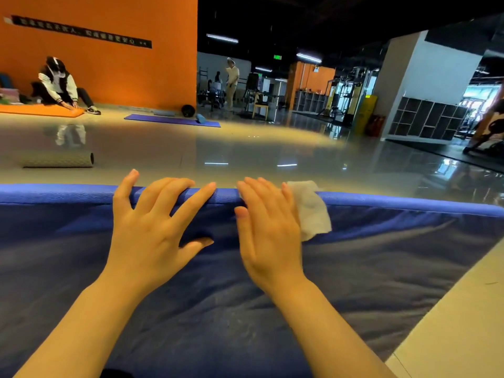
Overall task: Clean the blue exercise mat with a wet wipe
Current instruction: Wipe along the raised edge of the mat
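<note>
The blue exercise mat point(218, 309) fills the lower half of the head view, its far edge curled up into a thick roll point(409, 204). My left hand point(152, 230) lies flat with spread straight fingers over that rolled edge. My right hand point(268, 233) lies beside it, fingers straight, pressing a white wet wipe point(311, 211) against the rolled edge. Most of the wipe sticks out to the right of my fingers; the part under the hand is hidden.
A glossy grey floor point(245, 148) stretches beyond the mat. A rolled grey mat point(58, 160) lies at the left. Farther back a person kneels on an orange mat point(41, 110), and a purple mat point(171, 120) lies flat. Gym machines and shelves stand at the right.
</note>
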Available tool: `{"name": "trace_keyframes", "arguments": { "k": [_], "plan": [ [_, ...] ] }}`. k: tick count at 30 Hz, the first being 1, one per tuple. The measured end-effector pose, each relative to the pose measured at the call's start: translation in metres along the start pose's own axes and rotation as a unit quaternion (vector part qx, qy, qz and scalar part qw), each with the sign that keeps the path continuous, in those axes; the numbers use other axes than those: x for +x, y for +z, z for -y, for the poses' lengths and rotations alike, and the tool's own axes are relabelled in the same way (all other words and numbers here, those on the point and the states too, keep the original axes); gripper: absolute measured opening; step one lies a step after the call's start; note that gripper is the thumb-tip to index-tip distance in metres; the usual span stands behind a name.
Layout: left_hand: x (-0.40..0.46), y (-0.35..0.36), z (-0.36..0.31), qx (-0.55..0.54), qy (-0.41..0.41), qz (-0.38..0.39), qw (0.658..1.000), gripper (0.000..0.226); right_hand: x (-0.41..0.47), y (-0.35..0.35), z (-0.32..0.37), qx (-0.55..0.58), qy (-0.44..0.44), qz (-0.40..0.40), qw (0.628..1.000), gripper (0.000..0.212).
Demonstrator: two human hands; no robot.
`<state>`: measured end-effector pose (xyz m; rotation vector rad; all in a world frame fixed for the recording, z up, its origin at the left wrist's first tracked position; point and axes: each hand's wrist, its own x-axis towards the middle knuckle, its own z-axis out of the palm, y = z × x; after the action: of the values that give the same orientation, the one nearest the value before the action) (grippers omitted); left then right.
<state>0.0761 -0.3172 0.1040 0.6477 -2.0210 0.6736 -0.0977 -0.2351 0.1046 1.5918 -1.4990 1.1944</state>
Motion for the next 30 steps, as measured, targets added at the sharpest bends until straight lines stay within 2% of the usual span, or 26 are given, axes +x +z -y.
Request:
{"name": "trace_keyframes", "arguments": {
  "k": [4, 9, 12, 14, 16, 20, 23, 25, 27, 30],
  "plan": [
    [-0.002, -0.002, 0.003, 0.001, 0.012, 0.006, 1.0, 0.07, 0.003, -0.021, -0.023, -0.047, -0.066, 0.033, 0.996, 0.04],
    [-0.003, -0.006, 0.005, -0.011, 0.014, 0.016, 1.0, 0.07, -0.005, -0.069, -0.088, -0.14, 0.035, 0.038, 0.989, 0.041],
    [-0.003, -0.007, 0.004, -0.019, 0.011, 0.018, 1.0, 0.069, -0.013, -0.09, -0.115, -0.179, 0.084, 0.015, 0.98, 0.048],
    [-0.003, -0.007, 0.002, -0.021, 0.006, 0.02, 1.0, 0.068, -0.016, -0.086, -0.114, -0.164, 0.093, -0.005, 0.982, 0.054],
    [-0.002, -0.008, -0.001, -0.019, -0.007, 0.028, 0.999, 0.066, -0.012, -0.077, -0.101, -0.132, 0.087, -0.017, 0.987, 0.052],
    [0.002, -0.012, -0.006, -0.005, -0.018, 0.071, 0.997, 0.071, -0.005, -0.051, -0.06, -0.077, 0.0, -0.024, 0.997, 0.034],
    [0.007, -0.017, 0.002, 0.011, 0.018, 0.121, 0.992, 0.084, 0.001, -0.03, -0.03, -0.05, -0.037, -0.014, 0.998, 0.045],
    [0.011, -0.023, 0.015, 0.019, 0.065, 0.153, 0.986, 0.092, 0.004, -0.027, -0.03, -0.049, -0.039, 0.002, 0.998, 0.048],
    [0.012, -0.03, 0.029, 0.028, 0.099, 0.182, 0.978, 0.1, 0.005, -0.029, -0.042, -0.056, -0.033, 0.022, 0.998, 0.04],
    [0.002, -0.038, 0.047, 0.054, 0.058, 0.179, 0.981, 0.088, 0.004, -0.031, -0.058, -0.07, -0.013, 0.038, 0.997, 0.038]
  ]
}}
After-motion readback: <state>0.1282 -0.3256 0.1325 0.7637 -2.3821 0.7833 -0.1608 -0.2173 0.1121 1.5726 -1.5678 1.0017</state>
